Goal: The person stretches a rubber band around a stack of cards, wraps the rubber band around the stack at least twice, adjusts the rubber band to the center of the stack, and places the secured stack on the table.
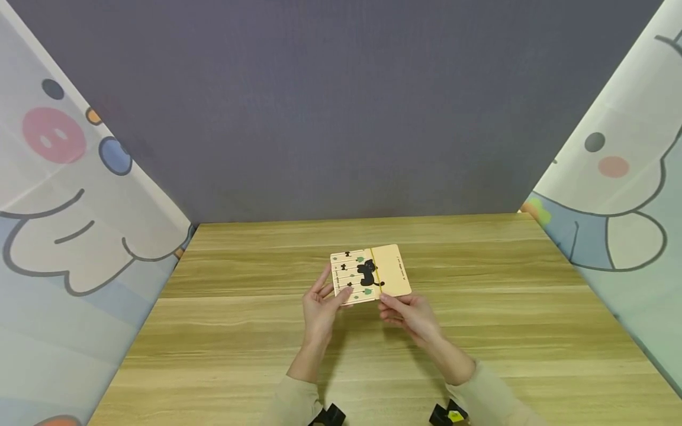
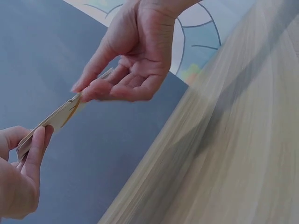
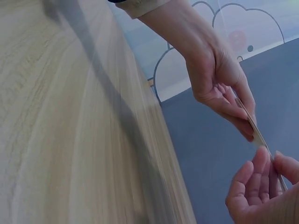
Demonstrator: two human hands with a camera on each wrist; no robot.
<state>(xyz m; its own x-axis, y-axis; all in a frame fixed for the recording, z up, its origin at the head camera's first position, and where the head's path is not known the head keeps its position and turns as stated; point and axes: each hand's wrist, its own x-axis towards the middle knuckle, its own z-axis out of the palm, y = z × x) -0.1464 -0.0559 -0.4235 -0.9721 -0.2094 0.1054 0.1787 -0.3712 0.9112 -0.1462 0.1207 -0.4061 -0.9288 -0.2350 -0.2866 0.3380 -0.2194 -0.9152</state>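
Observation:
A thin cream notebook [image 1: 395, 269] with a black cat, green plants and a striped pattern on its left part is held up over the table. A yellow elastic band [image 1: 376, 269] crosses it beside the cat. My left hand [image 1: 319, 310] grips the left end, thumb on the printed face and fingers behind. With thumb and fingertips, my right hand [image 1: 412, 316] pinches the near edge where the band crosses. In the left wrist view the notebook [image 2: 58, 116] appears nearly edge-on, and the band [image 2: 71, 113] bows away from it. The right wrist view also shows its thin edge [image 3: 254, 128].
Below the hands lies a wood-grain table [image 1: 240, 331]. A dark grey panel [image 1: 351, 118] stands along its back edge. Cartoon-printed sheets flank it, one on the left [image 1: 42, 236] and one on the right [image 1: 629, 236].

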